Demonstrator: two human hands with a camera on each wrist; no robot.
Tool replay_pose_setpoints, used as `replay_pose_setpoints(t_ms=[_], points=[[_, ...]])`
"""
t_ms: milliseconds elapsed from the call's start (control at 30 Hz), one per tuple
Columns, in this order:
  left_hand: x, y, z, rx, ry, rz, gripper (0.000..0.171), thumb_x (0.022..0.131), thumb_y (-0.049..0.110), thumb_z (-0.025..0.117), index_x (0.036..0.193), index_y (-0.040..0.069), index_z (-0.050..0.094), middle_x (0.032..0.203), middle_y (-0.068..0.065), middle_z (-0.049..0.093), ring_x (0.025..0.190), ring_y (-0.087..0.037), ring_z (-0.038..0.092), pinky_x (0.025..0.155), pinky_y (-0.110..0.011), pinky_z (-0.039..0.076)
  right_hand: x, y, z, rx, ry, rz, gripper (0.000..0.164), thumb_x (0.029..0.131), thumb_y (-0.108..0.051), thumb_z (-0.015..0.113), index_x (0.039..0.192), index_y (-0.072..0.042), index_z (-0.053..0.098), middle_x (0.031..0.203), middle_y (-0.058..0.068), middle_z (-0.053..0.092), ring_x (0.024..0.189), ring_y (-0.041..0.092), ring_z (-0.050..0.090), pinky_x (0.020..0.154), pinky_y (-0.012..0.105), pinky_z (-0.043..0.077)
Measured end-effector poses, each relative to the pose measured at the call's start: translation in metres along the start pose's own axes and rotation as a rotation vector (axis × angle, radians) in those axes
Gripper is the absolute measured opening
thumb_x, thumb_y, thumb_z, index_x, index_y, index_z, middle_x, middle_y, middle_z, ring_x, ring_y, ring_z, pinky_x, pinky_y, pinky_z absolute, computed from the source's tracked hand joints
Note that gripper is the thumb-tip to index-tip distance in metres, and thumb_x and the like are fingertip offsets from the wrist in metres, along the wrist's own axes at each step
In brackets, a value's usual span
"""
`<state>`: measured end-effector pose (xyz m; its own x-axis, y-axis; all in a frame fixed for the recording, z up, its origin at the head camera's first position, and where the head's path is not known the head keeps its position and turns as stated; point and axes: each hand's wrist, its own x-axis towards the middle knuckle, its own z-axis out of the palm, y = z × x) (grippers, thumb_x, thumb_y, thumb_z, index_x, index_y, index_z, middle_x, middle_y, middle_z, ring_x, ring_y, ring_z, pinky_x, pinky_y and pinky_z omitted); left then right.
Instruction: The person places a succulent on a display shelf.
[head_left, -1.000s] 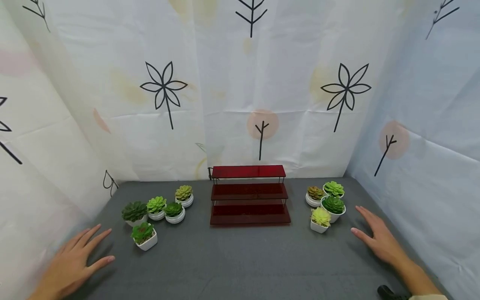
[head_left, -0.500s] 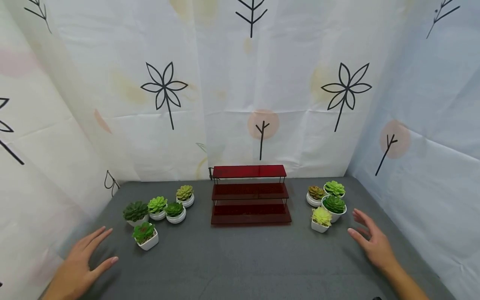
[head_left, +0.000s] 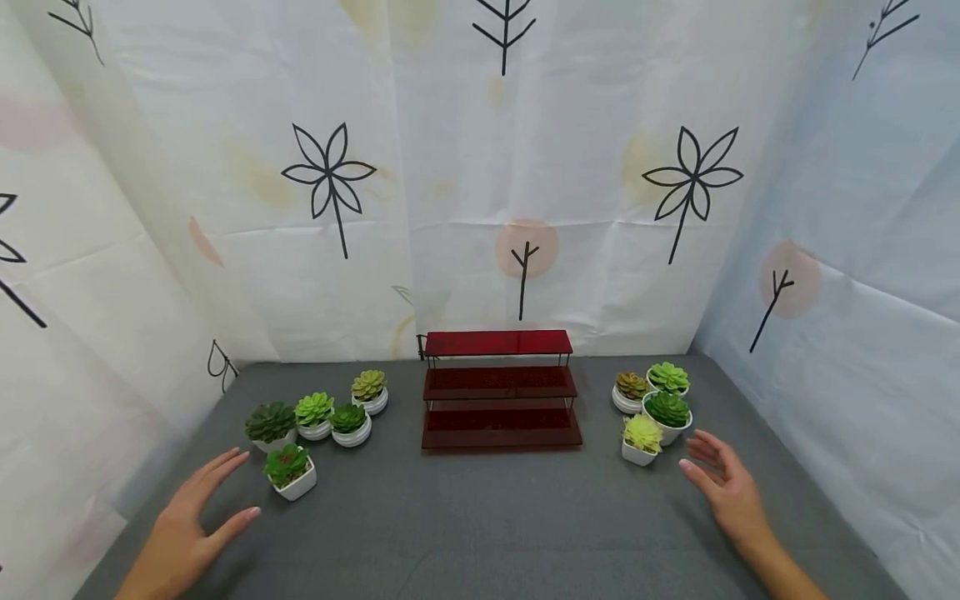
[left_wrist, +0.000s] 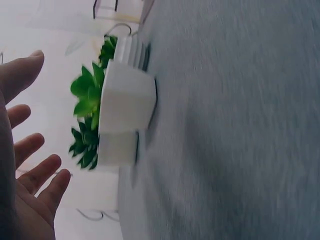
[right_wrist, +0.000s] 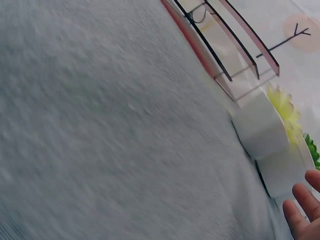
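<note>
Left hand (head_left: 180,533) is hovering over the gray table (head_left: 465,533), fingers extended, thumb spread wide, holding nothing. Just beyond its fingertips, a red-centered green plant (head_left: 285,467) is sitting in a square white pot. Behind that one, a dark green plant (head_left: 271,423) is standing in a white pot. Going right, a light green plant (head_left: 313,409) and a mid-green plant (head_left: 348,420) are sitting side by side in round white pots; can't tell if the pots are touching. A yellowish plant (head_left: 368,386) is sitting farther back. In the middle, a three-step dark red shelf (head_left: 501,383) is standing near the patterned cloth wall (head_left: 450,275). Right of it, a brownish plant (head_left: 631,386), a yellow plant (head_left: 642,433), a deep green plant (head_left: 667,410) and a bright green plant (head_left: 668,377) are clustering in white pots. Right hand (head_left: 733,498) is hovering just beside them, thumb apart from loosely bent fingers, gripping nothing.
</note>
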<state>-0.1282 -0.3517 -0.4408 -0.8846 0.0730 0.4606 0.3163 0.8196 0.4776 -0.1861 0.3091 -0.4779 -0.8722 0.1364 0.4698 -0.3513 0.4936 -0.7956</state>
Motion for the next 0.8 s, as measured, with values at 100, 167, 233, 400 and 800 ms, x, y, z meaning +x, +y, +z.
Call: replay_pose_setpoints(t_ms=[100, 167, 233, 400, 800], points=[[0.003, 0.008, 0.006, -0.008, 0.022, 0.018, 0.074, 0.084, 0.018, 0.077, 0.149, 0.022, 0.041, 0.146, -0.017, 0.04, 0.135, -0.007, 0.028, 0.089, -0.06, 0.033, -0.001, -0.003, 0.005, 0.014, 0.0, 0.025, 0.048, 0.092, 0.001, 0.065, 0.134, 0.011, 0.043, 0.114, -0.018, 0.054, 0.102, -0.011, 0.052, 0.081, 0.005, 0.043], [0.006, 0.013, 0.01, -0.007, 0.043, 0.037, 0.075, 0.083, 0.017, 0.079, 0.148, 0.023, 0.043, 0.145, -0.014, 0.043, 0.128, 0.005, 0.032, 0.094, -0.043, 0.036, -0.002, -0.004, 0.008, 0.016, 0.0, 0.044, 0.048, 0.092, -0.001, 0.065, 0.133, 0.011, 0.043, 0.114, -0.016, 0.055, 0.102, -0.011, 0.051, 0.081, 0.005, 0.043], [0.009, 0.016, 0.014, -0.017, 0.06, 0.063, 0.075, 0.08, 0.014, 0.081, 0.146, 0.022, 0.045, 0.143, -0.013, 0.045, 0.122, 0.008, 0.035, 0.093, -0.025, 0.035, -0.003, -0.006, 0.01, 0.016, 0.002, 0.069, 0.049, 0.092, -0.002, 0.066, 0.133, 0.01, 0.044, 0.116, -0.007, 0.057, 0.102, -0.011, 0.051, 0.081, 0.005, 0.043], [0.02, 0.027, 0.023, -0.058, 0.078, 0.112, 0.075, 0.077, 0.011, 0.082, 0.144, 0.02, 0.049, 0.141, -0.012, 0.048, 0.122, 0.01, 0.035, 0.089, -0.003, 0.026, -0.004, -0.008, 0.018, 0.015, -0.005, 0.152, 0.051, 0.092, -0.007, 0.068, 0.134, 0.009, 0.044, 0.123, 0.024, 0.056, 0.1, -0.014, 0.048, 0.081, 0.003, 0.04], [0.045, 0.05, 0.047, -0.205, 0.091, 0.162, 0.07, 0.078, 0.006, 0.081, 0.141, 0.015, 0.051, 0.137, -0.006, 0.053, 0.119, 0.003, 0.045, 0.094, -0.009, 0.033, 0.002, -0.011, 0.035, 0.058, -0.017, 0.274, 0.059, 0.091, -0.01, 0.07, 0.137, 0.01, 0.04, 0.131, 0.032, 0.05, 0.099, -0.012, 0.046, 0.082, 0.002, 0.037]])
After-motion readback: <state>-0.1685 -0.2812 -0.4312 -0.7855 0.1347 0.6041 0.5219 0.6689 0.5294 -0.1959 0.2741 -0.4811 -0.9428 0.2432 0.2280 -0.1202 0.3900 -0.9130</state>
